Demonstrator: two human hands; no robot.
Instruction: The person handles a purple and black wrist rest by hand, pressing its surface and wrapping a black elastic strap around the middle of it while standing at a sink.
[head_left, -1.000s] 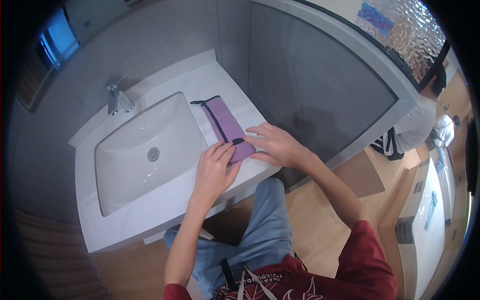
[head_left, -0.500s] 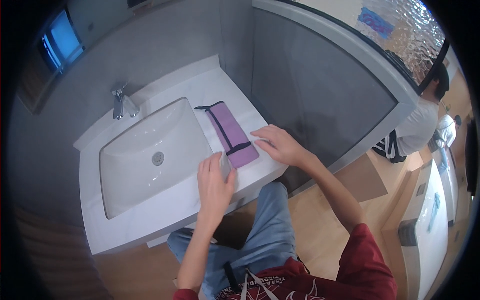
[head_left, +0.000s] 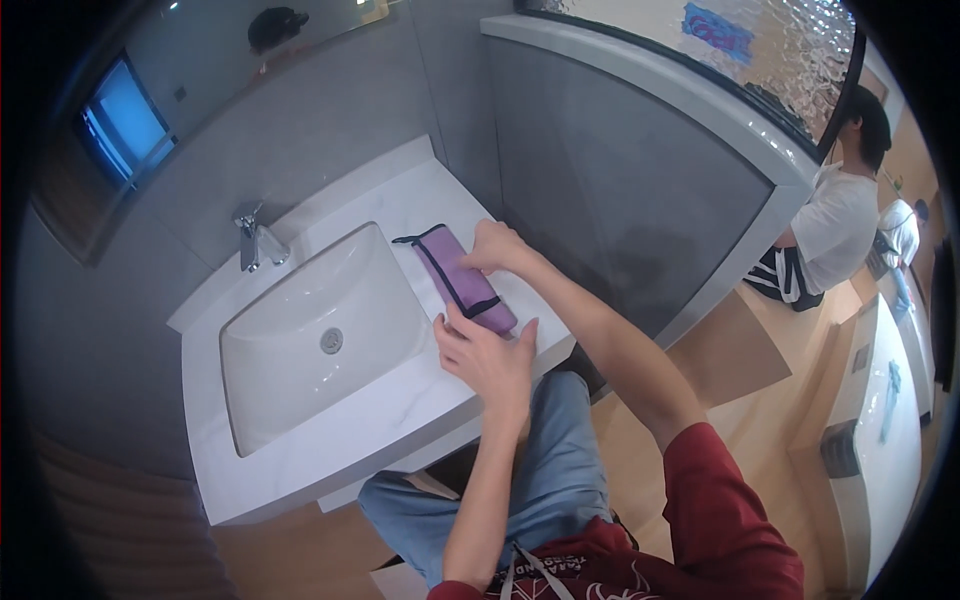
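Note:
A long purple pouch (head_left: 455, 265) with black trim and a small black loop at its far end lies on the white counter, right of the basin. My right hand (head_left: 498, 248) is at its right edge, the thumb over the purple cloth and the other fingers curled and partly hidden. At the pouch's near end is my left hand (head_left: 488, 352), its thumb and fingers spread apart. The left index finger reaches the pouch beside the black band, while the thumb is off to the right of the near corner.
A white basin (head_left: 300, 400) with a round drain (head_left: 331, 341) is set into the counter (head_left: 215, 480). Behind it stands a chrome faucet (head_left: 248, 238). A grey partition (head_left: 620, 170) rises to the right. Beyond it sits a person in a white shirt (head_left: 840, 220).
My right hand has moved up and left onto the pouch's edge. The left hand has shifted right to the near end, fingers wider apart. The whole view has shifted slightly.

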